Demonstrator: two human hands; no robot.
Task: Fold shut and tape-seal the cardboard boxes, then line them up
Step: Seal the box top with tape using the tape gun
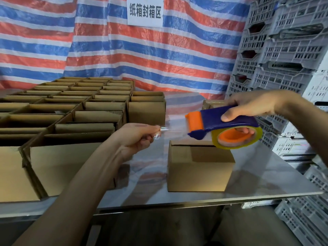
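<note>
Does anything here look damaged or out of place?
The box has uneven flaps, one sunk below the other, with a dark gap along the far edge. Tape stretches between the left hand and dispenser, not yet applied.

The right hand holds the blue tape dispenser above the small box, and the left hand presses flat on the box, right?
Not quite: the head view shows the left hand pinching the pulled-out end of the clear tape in the air, not touching the small box. The right hand does hold the blue tape dispenser above it.
</note>
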